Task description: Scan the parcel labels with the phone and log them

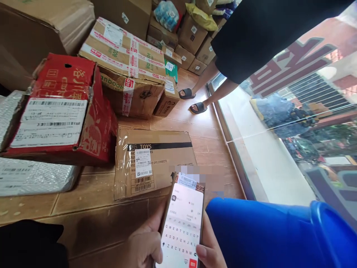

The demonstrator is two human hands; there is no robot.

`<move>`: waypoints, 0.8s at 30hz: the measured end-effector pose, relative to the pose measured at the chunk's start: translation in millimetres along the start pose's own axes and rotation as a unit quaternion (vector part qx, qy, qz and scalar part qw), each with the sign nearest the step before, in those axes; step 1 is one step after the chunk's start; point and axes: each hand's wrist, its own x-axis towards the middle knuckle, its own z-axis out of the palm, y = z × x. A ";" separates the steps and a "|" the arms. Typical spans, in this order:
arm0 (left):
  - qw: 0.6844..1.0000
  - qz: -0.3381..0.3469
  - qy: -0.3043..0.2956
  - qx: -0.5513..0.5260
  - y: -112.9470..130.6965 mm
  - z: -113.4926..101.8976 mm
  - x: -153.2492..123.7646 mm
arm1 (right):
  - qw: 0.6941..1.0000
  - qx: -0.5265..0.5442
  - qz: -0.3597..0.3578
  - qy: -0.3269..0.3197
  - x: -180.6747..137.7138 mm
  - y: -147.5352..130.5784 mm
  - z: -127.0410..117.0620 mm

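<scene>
A smartphone (182, 223) with a keyboard on its lit screen is held upright at the bottom centre. My left hand (145, 245) grips its left edge. My right hand (210, 249) supports its right edge, thumb on the lower screen. Just beyond the phone lies a flat brown carton (152, 160) marked TOYS, wrapped in clear tape, with a white barcode label facing me.
A red box (61, 111) with a shipping label rests on a silver bubble mailer (25, 175) at left. Taped cartons (128, 70) are stacked behind. Another person in black with black sandals (192, 100) stands by the glass door (292, 130). A blue bin (279, 234) is at bottom right.
</scene>
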 end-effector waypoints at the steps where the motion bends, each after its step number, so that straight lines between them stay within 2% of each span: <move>1: 1.000 0.002 0.012 0.005 0.8 1.5 -0.1 | 1.000 0.026 0.014 -0.008 0.9 -0.5 3.3; 6: 0.991 -0.010 0.099 0.091 3.3 1.8 0.1 | 0.998 0.054 -0.016 -0.037 6.1 -0.7 8.8; 8: 0.987 -0.008 0.116 0.114 3.0 -1.2 1.2 | 0.997 0.055 -0.031 -0.039 8.6 -0.2 8.9; 14: 0.994 0.065 0.037 0.080 0.0 -5.3 1.6 | 0.998 0.028 -0.047 -0.007 10.9 1.3 11.0; 20: 0.997 0.022 0.059 0.049 3.0 6.4 -0.1 | 0.999 0.017 -0.032 -0.037 9.8 -1.8 9.1; 24: 0.995 0.012 0.081 0.055 3.7 4.6 1.8 | 0.999 0.018 -0.034 -0.025 9.8 -0.8 8.7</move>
